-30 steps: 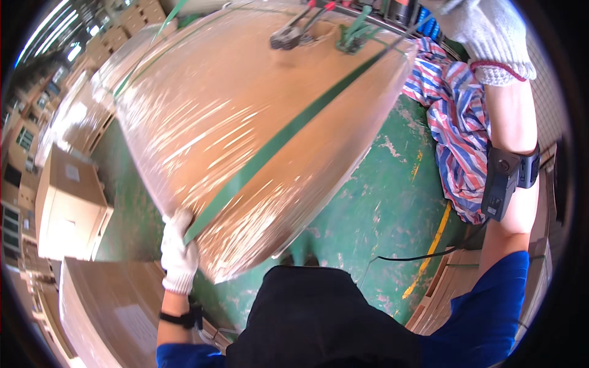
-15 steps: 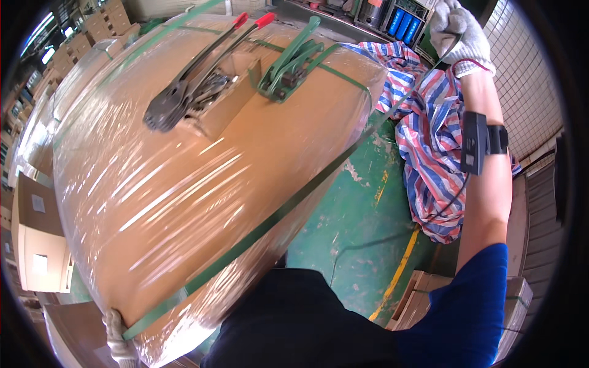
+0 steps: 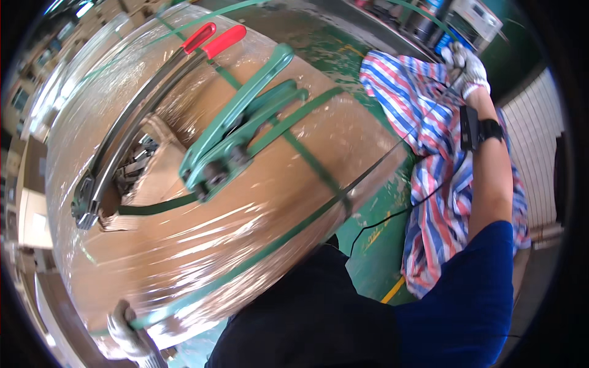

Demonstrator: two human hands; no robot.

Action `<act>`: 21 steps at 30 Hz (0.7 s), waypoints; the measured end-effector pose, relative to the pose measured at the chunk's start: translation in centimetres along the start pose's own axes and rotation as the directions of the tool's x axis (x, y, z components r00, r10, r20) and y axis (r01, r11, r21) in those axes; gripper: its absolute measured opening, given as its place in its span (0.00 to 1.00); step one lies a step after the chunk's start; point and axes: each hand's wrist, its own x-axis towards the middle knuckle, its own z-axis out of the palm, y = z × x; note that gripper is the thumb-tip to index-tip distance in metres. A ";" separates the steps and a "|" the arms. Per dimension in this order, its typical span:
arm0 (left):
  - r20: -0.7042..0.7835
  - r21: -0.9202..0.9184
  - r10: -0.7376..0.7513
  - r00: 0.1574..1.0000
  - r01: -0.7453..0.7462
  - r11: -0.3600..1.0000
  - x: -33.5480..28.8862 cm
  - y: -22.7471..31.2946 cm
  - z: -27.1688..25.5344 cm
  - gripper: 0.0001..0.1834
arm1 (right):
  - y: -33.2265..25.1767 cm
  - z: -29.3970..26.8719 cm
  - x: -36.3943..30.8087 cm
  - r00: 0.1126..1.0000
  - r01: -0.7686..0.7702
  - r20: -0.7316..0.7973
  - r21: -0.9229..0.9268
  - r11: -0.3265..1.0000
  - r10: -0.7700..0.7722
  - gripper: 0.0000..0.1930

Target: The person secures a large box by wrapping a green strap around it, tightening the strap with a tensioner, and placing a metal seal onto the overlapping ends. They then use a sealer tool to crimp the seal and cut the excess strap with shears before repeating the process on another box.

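Note:
My left hand [image 3: 130, 334], in a pale knit glove, is closed on a green strap [image 3: 288, 237] at the near left corner of a film-wrapped carton [image 3: 368, 132]. The strap crosses the carton's near side and rises to my right hand [image 3: 466, 70], also gloved, which grips it far right with the arm stretched out. On the carton's top sits a green strap tensioner [image 3: 236, 105]. Left of it, a strap sealer with red handles [image 3: 224, 42] lies across a small open cardboard box [image 3: 156, 175] holding metal pieces. Another strap [image 3: 307, 156] lies over the top.
A striped red, white and blue sheet [image 3: 429, 227] lies heaped on the green floor [image 3: 374, 260] at right. Cartons [image 3: 37, 211] stand left. Equipment [image 3: 472, 24] stands at the back right. A black cable [image 3: 392, 214] hangs below my right arm.
The tools and carton top look larger and lower in view. My right hand has come down a little in the picture. My left hand still holds the strap near the corner.

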 end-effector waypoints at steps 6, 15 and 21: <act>0.146 -0.005 0.247 0.958 -0.249 0.968 12.4 25.2 7.7 0.23 | 13.9 -6.3 8.3 0.832 -0.262 0.220 -0.655 0.709 0.510 0.11; 0.280 -0.135 0.244 0.928 -0.214 0.967 22.2 39.1 17.9 0.20 | 21.7 7.9 -3.8 0.037 0.566 0.958 -0.255 0.784 0.285 0.22; 0.399 -0.072 0.229 0.888 -0.219 0.973 24.1 40.3 17.6 0.19 | 20.6 9.3 -5.1 0.070 0.480 0.857 -0.478 0.736 0.511 0.20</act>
